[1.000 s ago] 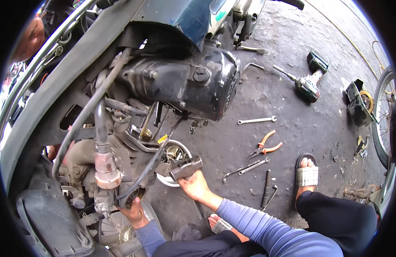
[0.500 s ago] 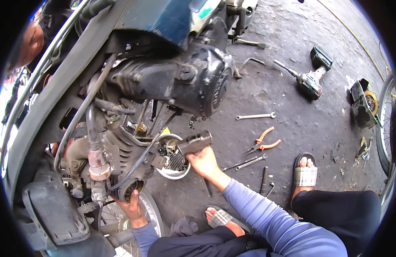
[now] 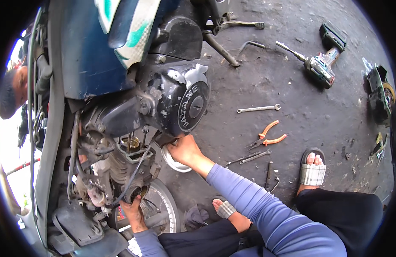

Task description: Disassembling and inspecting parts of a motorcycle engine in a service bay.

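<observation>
A motorcycle engine fills the left half, with a finned cylinder head (image 3: pixel 121 169) jutting toward me and a gap showing bare studs and a round brass-coloured part (image 3: pixel 130 144) behind it. My left hand (image 3: pixel 133 213) grips the head's lower end beside a round opening. My right hand (image 3: pixel 184 150) is closed on a hammer, its dark head (image 3: pixel 165 139) up beside the engine under the black engine cover (image 3: pixel 176 100); the hand hides most of it. Below that hand, a white basin (image 3: pixel 175 165) is partly covered.
On the dark floor to the right lie a cordless impact driver (image 3: pixel 322 66), a combination wrench (image 3: pixel 259 109), orange-handled pliers (image 3: pixel 267 136), more wrenches (image 3: pixel 256 157) and a dark rod (image 3: pixel 269 176). A spoked wheel (image 3: pixel 168 205) stands below the engine. Another person is at the far left edge.
My right hand has swung the hammer left and up to the engine, over the basin. The view has shifted, showing more of the blue body panel. My left hand keeps its hold.
</observation>
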